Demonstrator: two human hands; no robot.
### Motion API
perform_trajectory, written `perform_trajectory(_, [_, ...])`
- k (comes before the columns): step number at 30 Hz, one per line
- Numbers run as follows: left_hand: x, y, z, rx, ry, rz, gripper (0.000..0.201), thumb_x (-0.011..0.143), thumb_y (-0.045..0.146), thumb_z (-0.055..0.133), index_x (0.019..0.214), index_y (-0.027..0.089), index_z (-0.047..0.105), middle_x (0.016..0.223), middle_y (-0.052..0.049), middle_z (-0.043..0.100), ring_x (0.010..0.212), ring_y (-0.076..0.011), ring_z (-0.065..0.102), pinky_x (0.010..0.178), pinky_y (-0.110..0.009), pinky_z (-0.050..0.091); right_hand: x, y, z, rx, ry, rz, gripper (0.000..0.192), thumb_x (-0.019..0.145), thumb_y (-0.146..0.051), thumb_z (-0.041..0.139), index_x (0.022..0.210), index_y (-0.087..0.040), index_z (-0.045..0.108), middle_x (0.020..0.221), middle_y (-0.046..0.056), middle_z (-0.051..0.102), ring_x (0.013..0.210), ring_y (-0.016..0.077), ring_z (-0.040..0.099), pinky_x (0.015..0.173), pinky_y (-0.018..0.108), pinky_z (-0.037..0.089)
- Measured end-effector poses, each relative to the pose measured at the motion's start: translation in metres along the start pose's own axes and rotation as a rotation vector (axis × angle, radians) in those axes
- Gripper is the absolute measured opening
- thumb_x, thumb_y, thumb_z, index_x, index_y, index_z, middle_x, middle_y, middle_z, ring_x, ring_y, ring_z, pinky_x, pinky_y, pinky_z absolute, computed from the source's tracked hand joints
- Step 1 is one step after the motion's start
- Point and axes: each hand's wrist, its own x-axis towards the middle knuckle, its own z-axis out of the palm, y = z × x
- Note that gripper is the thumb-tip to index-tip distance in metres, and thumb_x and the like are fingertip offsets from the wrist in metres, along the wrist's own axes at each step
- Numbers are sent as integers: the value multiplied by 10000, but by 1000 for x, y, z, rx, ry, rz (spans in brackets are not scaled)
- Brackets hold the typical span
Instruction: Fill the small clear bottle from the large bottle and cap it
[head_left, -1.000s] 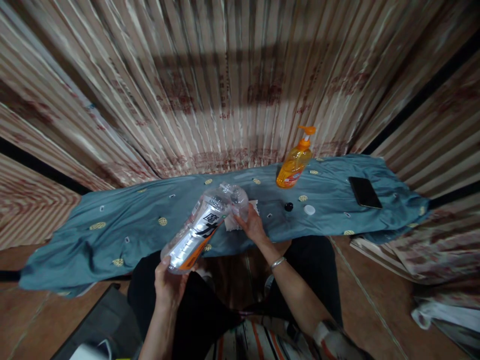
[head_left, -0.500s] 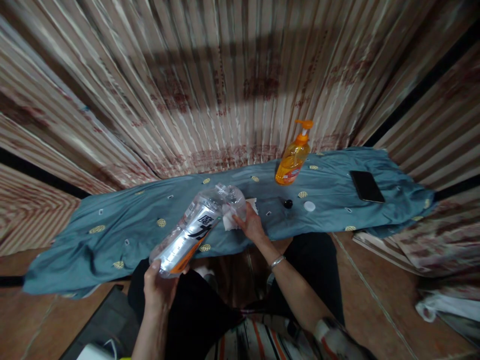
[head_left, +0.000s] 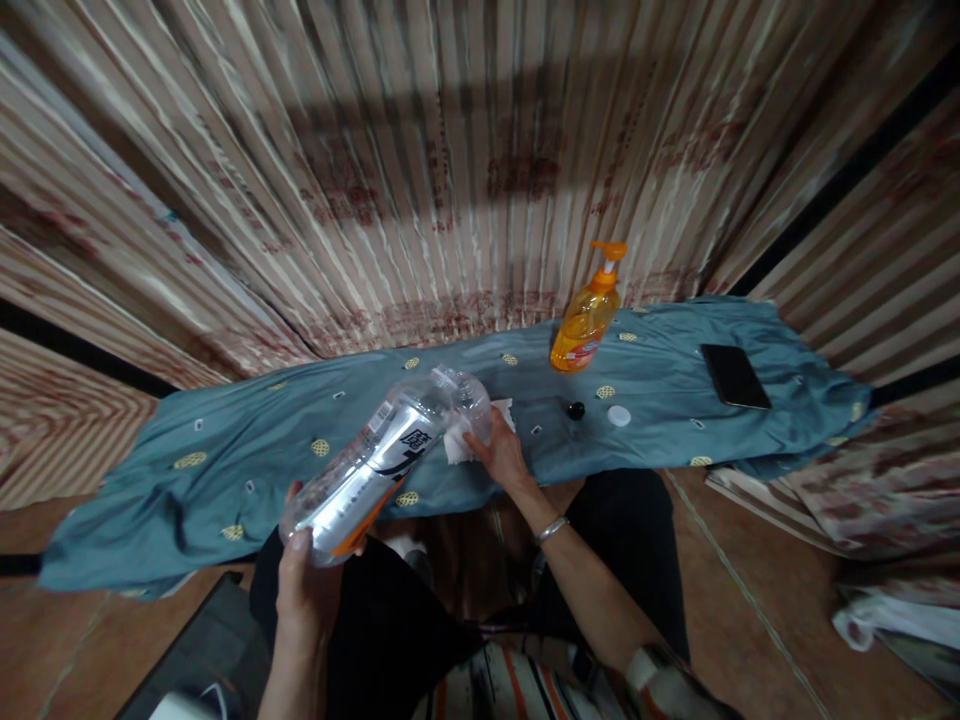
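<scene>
Since a second ago the left hand (head_left: 300, 590) has drawn the bottle (head_left: 379, 465) base lower and leftward; its fingers wrap the base, closed on it; the bottle lies tilted above the tabletop (head_left: 225, 470) edge, neck toward the right hand (head_left: 501, 455), whose fingers press a white tissue (head_left: 459, 445) against the shoulder; this looks like wiping, so turning the bottle seems next; farther off lie a black cap (head_left: 576, 409), white cap (head_left: 619, 415), soap dispenser (head_left: 586, 320) and phone (head_left: 735, 376).
</scene>
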Motion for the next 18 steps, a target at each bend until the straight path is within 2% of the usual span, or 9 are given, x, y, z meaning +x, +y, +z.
perform_trajectory(4, [-3, -3, 2, 23, 9, 55, 944, 644, 587, 1021, 1526, 390, 747, 1497, -76, 791, 896, -255, 756, 536, -300, 529, 0, 7, 3, 3, 12, -26, 634, 934, -457, 848, 1502, -209, 715, 1371, 188, 812, 1344, 433, 778, 1203, 626, 635])
perform_trajectory(9, [-11, -5, 9, 93, 44, 107, 1187, 594, 559, 1063, 1688, 428, 620, 1662, -85, 692, 1093, -286, 748, 575, -260, 530, 0, 13, 6, -23, 16, -30, 667, 961, -481, 813, 1544, -190, 675, 1445, 214, 805, 1388, 428, 767, 1227, 641, 626])
perform_trajectory(15, [-18, -3, 11, 206, 90, 123, 1462, 564, 517, 1090, 1843, 394, 395, 1718, -129, 626, 1228, -313, 735, 687, -258, 593, 0, 16, 6, -70, 5, -36, 680, 994, -469, 783, 1566, -128, 650, 1462, 264, 797, 1383, 449, 776, 1195, 661, 636])
perform_trajectory(18, [-19, -4, 10, 253, 98, 126, 1473, 578, 542, 1090, 1852, 350, 376, 1692, -143, 635, 1234, -307, 736, 805, -302, 643, -2, 18, 6, -65, 23, -72, 632, 1018, -461, 766, 1553, -140, 664, 1444, 254, 800, 1381, 448, 777, 1190, 647, 635])
